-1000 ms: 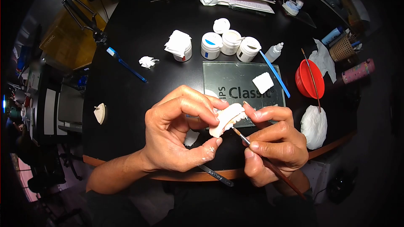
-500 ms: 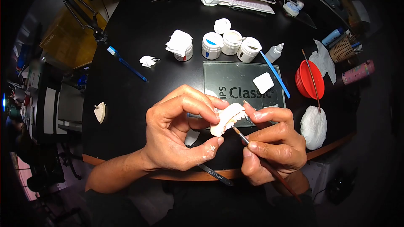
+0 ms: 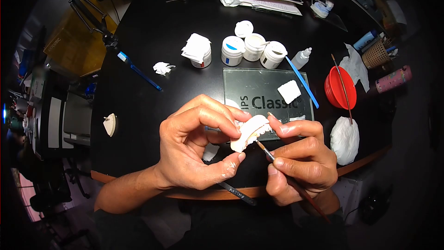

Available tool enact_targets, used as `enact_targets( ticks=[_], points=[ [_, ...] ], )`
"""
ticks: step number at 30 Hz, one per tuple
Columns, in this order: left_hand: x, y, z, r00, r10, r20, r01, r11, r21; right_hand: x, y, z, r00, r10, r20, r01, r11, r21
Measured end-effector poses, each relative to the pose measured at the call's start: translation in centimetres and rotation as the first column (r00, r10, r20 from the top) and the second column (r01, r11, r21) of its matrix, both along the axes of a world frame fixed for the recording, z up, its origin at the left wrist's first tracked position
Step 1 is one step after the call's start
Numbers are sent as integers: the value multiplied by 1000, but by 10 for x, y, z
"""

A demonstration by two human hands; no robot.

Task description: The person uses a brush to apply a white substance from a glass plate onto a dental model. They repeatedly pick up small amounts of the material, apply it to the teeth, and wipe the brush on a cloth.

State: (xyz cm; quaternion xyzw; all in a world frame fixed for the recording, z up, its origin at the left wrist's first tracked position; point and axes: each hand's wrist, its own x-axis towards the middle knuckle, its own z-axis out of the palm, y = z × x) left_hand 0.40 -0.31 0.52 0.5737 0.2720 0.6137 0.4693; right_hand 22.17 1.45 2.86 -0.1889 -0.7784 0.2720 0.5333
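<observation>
The left hand point(image 3: 194, 146) pinches a white tooth model point(image 3: 249, 132) between thumb and fingers, closed tight on it and tipped so the teeth face the brush. The model is in the air at the middle, just above the table's point(image 3: 152, 32) near edge. At 3 o'clock from it, the right hand point(image 3: 300, 162) wraps a thin brush point(image 3: 277, 162) like a pencil, its tip touching the teeth. At 12 o'clock lies a glass plate point(image 3: 259, 88), close for dipping. Little jars point(image 3: 252, 48) stand behind it.

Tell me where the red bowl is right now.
In the head view, the red bowl sits at the table's right side, a brush across it, between the glass slab and crumpled white tissue.
</observation>
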Motion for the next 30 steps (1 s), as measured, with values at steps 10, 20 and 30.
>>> enact_targets(
  ticks=[10, 20, 30],
  points=[
    [0, 0, 1, 1000, 6, -6, -6, 1000, -7, 0, 2, -1, 1000, -2, -9, 2, 1000, -7],
    [1, -1, 1, 1000, -10, 23, 11, 1000, -22, 2, 3, -3, 999, 11, -51, -14, 997, -73],
    [-2, 1, -2, 995, -79, 59, 80, 997, -19, -1, 2, -4, 999, -14, -44, 14, 1000, -10]
  ],
)
